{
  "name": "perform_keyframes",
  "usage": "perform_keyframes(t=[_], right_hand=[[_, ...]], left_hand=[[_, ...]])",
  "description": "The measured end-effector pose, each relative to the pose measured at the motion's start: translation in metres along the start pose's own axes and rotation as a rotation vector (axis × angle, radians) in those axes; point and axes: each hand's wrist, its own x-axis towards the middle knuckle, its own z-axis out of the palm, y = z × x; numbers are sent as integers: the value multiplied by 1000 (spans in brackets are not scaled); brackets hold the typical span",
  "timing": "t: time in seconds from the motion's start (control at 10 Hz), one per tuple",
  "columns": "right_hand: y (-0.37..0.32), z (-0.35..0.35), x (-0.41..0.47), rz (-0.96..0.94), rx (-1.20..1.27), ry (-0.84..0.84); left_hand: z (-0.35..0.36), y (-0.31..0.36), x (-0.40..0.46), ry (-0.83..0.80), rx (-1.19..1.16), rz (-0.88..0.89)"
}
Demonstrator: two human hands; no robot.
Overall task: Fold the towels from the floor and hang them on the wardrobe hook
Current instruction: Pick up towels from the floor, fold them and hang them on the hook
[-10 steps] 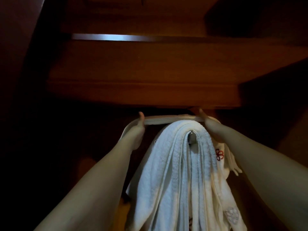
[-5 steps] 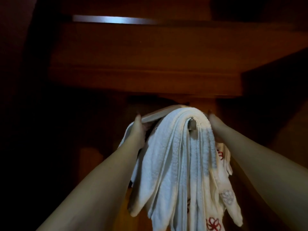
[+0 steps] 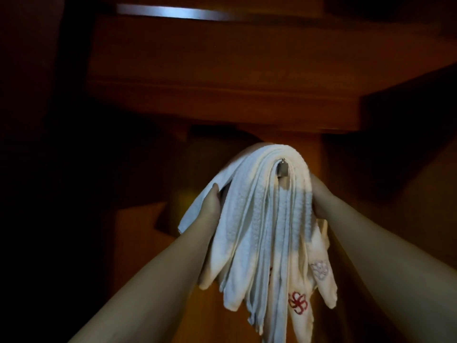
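Head view looks up at a bundle of white towels [image 3: 267,219] draped over a small metal hook [image 3: 282,168] on the dark wooden wardrobe [image 3: 222,70]. They hang in long folds, and two flower embroideries, one red [image 3: 298,302] and one pale [image 3: 319,269], show near the lower ends.

The left hand [image 3: 210,203] grips the outermost towel layer on the left side, thumb on the near face, the other fingers tucked behind the cloth. The right hand [image 3: 321,198] is pressed against the right flank of the bundle; its fingers are buried behind the folds, so I cannot tell whether they pinch the cloth or only steady it.

To my eye the step is settling the last towel over the others. To do it well, draw both sides down evenly so the weight balances across the hook, smooth the top layer flat over the crown, and let go gently, one hand at a time, watching that nothing slides. The left flap sticks out wider than the rest and may want tucking in.

Much is hard to read: the room is very dim, most of the hook is under cloth, the floor is out of view, and how many towels hang here is unclear.
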Motion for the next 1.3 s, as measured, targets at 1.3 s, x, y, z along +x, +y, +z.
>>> perform_keyframes(t=[1.3], right_hand=[[-1,-61,-423,85,-1215,-246]], left_hand=[[-30,-17,-376,-229,1275,-38]])
